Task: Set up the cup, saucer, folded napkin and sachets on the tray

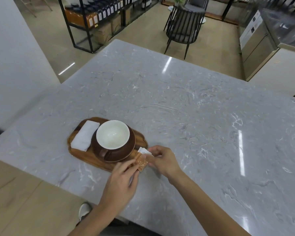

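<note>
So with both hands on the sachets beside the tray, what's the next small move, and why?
Probably set the small brown and white paper sachets down on the bare near-right end of the oval wooden tray. The brown cup with white inside, the brown saucer and the folded white napkin already sit there; only the sachets, pinched between the left hand and the right hand, remain.

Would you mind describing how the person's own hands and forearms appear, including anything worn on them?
Both forearms are bare as far as the picture shows; no sleeve reaches into view. The left hand and the right hand wear no gloves, and no ring, watch or bracelet shows on the visible sides. No markings show on either.
</note>
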`<control>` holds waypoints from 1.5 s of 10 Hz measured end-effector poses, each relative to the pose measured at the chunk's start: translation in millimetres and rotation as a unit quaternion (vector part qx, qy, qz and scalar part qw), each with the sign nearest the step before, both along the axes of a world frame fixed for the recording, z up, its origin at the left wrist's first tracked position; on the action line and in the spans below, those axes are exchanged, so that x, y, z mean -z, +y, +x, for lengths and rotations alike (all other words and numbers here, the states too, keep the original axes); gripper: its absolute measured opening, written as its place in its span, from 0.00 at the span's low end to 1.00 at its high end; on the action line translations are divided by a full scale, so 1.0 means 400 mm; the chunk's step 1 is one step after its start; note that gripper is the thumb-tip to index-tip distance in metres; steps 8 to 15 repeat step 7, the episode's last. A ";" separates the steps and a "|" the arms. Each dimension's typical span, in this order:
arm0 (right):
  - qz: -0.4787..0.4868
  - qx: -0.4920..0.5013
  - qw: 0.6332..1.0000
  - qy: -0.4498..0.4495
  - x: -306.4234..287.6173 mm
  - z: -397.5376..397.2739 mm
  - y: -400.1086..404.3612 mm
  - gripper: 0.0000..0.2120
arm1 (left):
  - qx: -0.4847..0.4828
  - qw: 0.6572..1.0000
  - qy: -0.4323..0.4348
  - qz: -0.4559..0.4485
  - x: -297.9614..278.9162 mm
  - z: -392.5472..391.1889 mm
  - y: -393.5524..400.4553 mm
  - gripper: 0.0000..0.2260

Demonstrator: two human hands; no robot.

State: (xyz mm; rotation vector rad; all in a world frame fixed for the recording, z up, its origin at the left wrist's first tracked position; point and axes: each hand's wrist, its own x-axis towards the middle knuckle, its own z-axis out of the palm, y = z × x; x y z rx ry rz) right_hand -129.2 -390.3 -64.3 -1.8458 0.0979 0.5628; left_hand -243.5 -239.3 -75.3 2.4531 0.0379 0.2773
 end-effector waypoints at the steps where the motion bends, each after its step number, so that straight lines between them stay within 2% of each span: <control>1: -0.076 -0.020 0.996 -0.051 0.004 0.024 0.023 0.12 | 0.013 1.000 -0.003 0.028 -0.003 -0.002 0.002 0.16; 3: -0.127 -0.018 0.985 -0.114 0.024 0.028 0.047 0.11 | 0.019 0.999 0.004 0.042 0.001 -0.006 0.022 0.19; 5: -0.112 -0.020 0.984 -0.137 0.033 0.019 0.040 0.10 | 0.028 0.998 0.014 0.053 -0.013 -0.008 0.027 0.18; 6: -0.109 -0.028 0.982 -0.153 0.022 0.011 0.027 0.11 | 0.025 0.999 -0.005 0.036 -0.035 -0.002 0.035 0.17; 7: -0.126 -0.029 0.975 -0.183 -0.012 0.020 0.005 0.08 | 0.043 0.998 -0.039 0.027 -0.073 0.024 0.038 0.15; 15: -0.126 -0.029 0.975 -0.183 -0.012 0.020 0.005 0.08 | 0.043 0.998 -0.039 0.027 -0.073 0.024 0.038 0.15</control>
